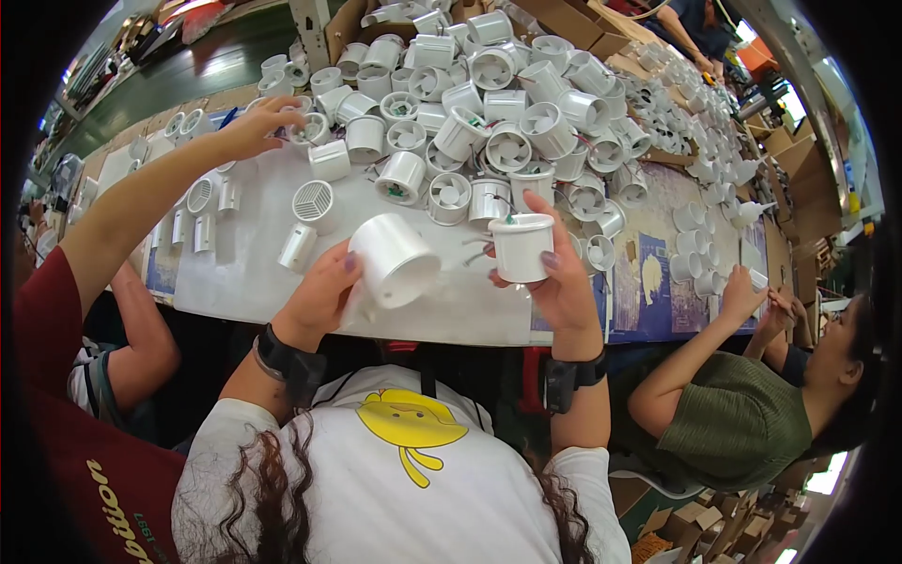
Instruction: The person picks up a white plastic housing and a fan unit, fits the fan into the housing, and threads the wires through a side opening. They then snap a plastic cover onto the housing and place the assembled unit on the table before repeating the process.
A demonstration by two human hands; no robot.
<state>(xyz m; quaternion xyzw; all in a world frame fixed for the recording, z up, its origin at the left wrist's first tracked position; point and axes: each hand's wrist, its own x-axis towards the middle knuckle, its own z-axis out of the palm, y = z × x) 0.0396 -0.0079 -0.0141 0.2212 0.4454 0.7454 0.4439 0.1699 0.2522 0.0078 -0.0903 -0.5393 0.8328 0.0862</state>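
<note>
My left hand (318, 289) is closed round a plain white plastic cylinder (393, 256), tilted so that one hollow end faces right and toward me. My right hand (569, 287) grips a shorter white fan housing (522, 252), held upright, with a bit of green circuit board and thin wires at its top. The two parts are apart, both held above the near part of the table (442, 318). Just beyond my left hand stand a white part with a slatted grille (314, 201) and a small white cylinder (297, 246) lying on its side.
A big heap of white fan housings (507, 150) covers the far middle. More white parts (691, 249) stand to the right. A co-worker's bare arm (155, 202) reaches across from the left to the heap. Another person's hands (752, 299) work at the right.
</note>
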